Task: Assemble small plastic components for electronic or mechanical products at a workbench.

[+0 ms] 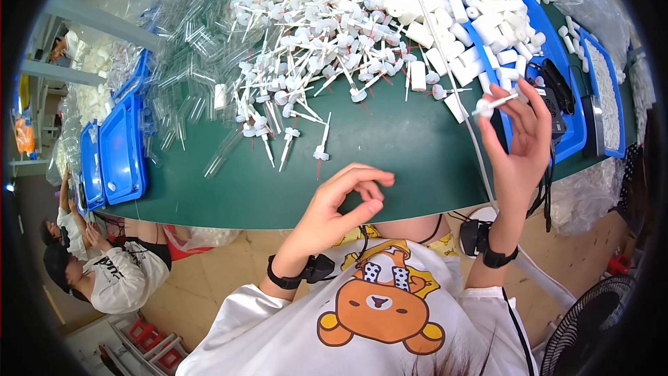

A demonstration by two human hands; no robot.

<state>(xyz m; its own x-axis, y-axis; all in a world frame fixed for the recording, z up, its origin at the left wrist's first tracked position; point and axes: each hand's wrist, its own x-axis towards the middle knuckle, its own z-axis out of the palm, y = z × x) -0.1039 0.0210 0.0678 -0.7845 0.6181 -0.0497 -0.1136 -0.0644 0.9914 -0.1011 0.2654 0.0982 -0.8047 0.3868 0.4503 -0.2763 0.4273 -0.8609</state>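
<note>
My right hand (518, 136) is raised over the right part of the green table, with thumb and fingers pinching a small white plastic stem piece (495, 104) that has a round end. My left hand (341, 202) hovers by the table's near edge. Its fingers are curled, thumb apart from them, and I see nothing between them. Ahead of it lies a loose white stem with a pale disc (322, 146) and a thin red tip. A large heap of similar stem pieces (334, 42) spreads farther back. White foam-like cylinders (417, 75) lie beside and behind that heap.
Clear plastic tubes (188, 56) are piled at the left. Blue trays (125, 157) stand at the left edge, and another blue tray (574, 132) at the right holds cylinders and a black device. A white cable (480, 160) crosses the table. Another person (129, 275) sits at the left.
</note>
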